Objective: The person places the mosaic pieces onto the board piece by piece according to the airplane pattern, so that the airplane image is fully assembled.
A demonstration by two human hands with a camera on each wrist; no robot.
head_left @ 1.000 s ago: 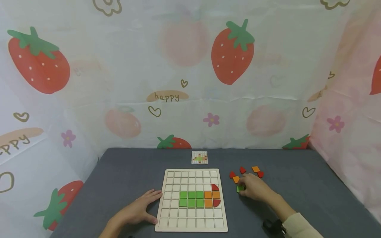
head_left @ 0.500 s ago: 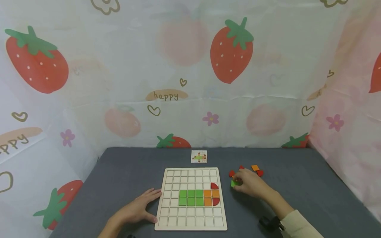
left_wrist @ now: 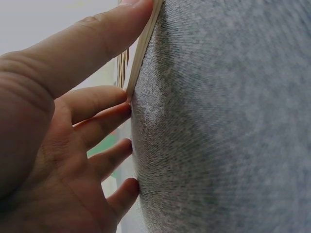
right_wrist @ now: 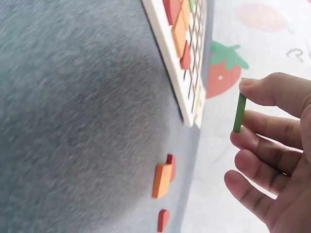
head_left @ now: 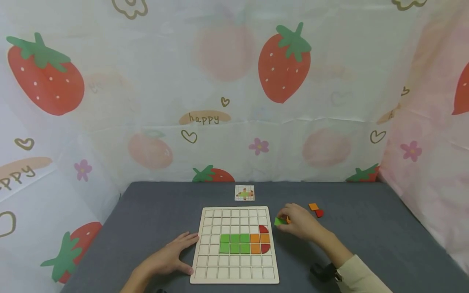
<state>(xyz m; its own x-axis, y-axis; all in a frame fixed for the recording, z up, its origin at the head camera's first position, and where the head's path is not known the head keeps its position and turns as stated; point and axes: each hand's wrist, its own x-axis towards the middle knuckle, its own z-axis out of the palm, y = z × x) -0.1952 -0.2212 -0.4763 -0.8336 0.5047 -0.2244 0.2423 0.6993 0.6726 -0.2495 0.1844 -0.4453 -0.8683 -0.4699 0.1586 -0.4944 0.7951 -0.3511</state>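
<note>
A wooden grid board lies on the dark table, partly filled with green squares, orange squares and two red quarter-round pieces. My left hand rests at its left edge, fingers spread, with thumb and fingertips touching the rim. To the right of the board my right hand pinches a green square tile between thumb and fingers, above the table. Below that hand, in the right wrist view, lie a loose orange tile and red pieces, mostly hidden in the head view.
A small pattern card lies behind the board. Farther right are another orange tile and a red piece. A printed strawberry curtain closes off the table's back and sides.
My right hand has lifted the green tile from beside the loose pieces and carried it left toward the board. The left hand stays at the board's edge.
</note>
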